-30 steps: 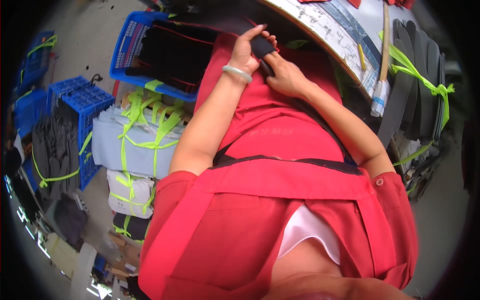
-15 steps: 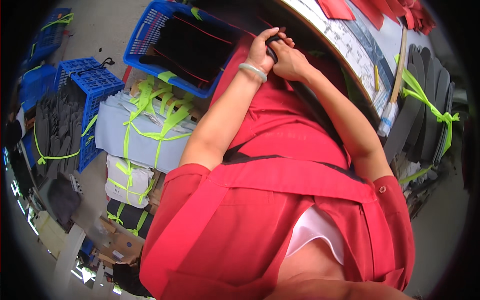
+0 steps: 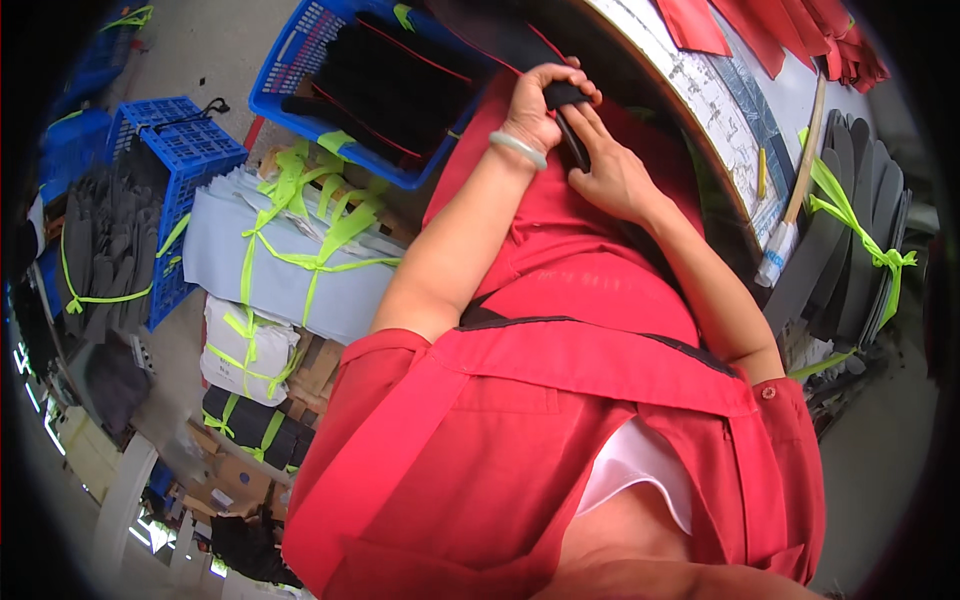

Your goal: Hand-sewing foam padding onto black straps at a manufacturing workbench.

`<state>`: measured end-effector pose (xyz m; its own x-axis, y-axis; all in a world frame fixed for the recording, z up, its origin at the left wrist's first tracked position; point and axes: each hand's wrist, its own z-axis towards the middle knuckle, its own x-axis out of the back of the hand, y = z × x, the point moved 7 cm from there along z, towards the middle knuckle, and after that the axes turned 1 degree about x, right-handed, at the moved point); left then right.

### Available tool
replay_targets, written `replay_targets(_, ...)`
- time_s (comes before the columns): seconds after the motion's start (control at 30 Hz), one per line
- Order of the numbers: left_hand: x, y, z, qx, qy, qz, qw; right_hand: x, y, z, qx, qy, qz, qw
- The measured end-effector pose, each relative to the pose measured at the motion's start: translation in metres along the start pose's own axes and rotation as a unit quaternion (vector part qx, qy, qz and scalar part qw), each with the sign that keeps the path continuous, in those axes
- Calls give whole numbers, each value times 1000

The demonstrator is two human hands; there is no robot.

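Observation:
My left hand, with a pale bangle at its wrist, is closed around a black strip above my lap. The strip looks soft, like fabric or foam; its exact kind cannot be made out. My right hand lies just beside it, index and middle fingers stretched along the strip and thumb apart. A dark length of it runs down between that thumb and the fingers. Beyond my left hand a dark sheet with a red edge extends, and whether it joins the strip is unclear.
A blue crate with black red-edged pieces stands left of my hands. Near it are a tied light-blue stack and another blue crate. At right, the worn table carries red pieces; grey bundled pieces stand beside it.
My right hand has drawn back a little to the right and its fingers have straightened. More of the black strip shows between the hands. A dark red-edged sheet shows more clearly beyond them.

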<state>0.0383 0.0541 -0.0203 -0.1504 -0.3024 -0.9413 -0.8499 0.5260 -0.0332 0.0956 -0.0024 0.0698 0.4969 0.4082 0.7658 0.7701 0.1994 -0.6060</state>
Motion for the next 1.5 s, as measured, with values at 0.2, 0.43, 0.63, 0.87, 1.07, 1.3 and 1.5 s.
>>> replay_targets(0.2, 1, 1, 5, -4, 12, 22, 1000, -8, 20, 51, -61, -96, -49, 992)
replay_targets(0.43, -2, -5, 2, -39, 33, 83, 995, -8, 32, 14, -32, -50, -57, 997)
replay_targets(0.63, -3, 0, 2, 3, -17, 11, 1000, -3, 7, 24, 0, -20, -52, 998)
replay_targets(0.87, -5, 2, 7, -22, -11, 32, 999, 1, 9, 37, -71, -65, -76, 992)
replay_targets(1.07, 0, -1, 1, -22, 21, 39, 999, 0, 10, -6, -44, -9, -73, 996)
replay_targets(1.3, 6, 1, 7, -10, 32, 9, 999, -5, 12, 32, -58, -74, -96, 991)
replay_targets(1.5, -8, -2, 5, -20, -19, 45, 999, 5, 7, 18, -44, -10, -64, 997)
